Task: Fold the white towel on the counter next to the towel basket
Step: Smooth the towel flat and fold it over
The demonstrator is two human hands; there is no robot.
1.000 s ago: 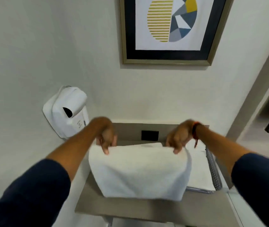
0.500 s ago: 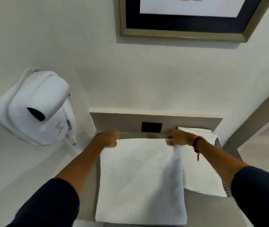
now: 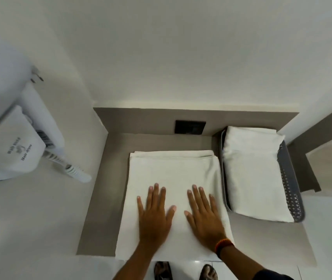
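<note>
White terry under both palms: the left hand [image 3: 154, 217] lies flat on the white towel [image 3: 173, 190], fingers spread and straight, gripping nothing, just pressing. The right hand [image 3: 204, 215] mirrors it just beside, palm down, fingers fanned wide, an orange band [image 3: 222, 244] at the wrist. Neither hand pinches an edge; both sit on the near half of the cloth, thumbs pointing toward each other with a strip of towel between them.

That open, flattened posture looks like a smoothing press, meant to squeeze air out and set the crease so the layers hold. At the far edge, stacked layers show, so the towel is already doubled over at least once.

Moving outward, the towel rests on the grey-brown counter [image 3: 108, 178], its near edge overhanging the front lip. Immediately right, almost touching, stands the grey towel basket [image 3: 291, 190] with another folded white towel [image 3: 254, 174] inside. A dark wall socket [image 3: 190, 127] sits behind on the upstand. Off left, a white wall-mounted hair dryer [image 3: 13, 150] hangs well apart. Below, shoes [image 3: 163, 270] peek out on the floor.
</note>
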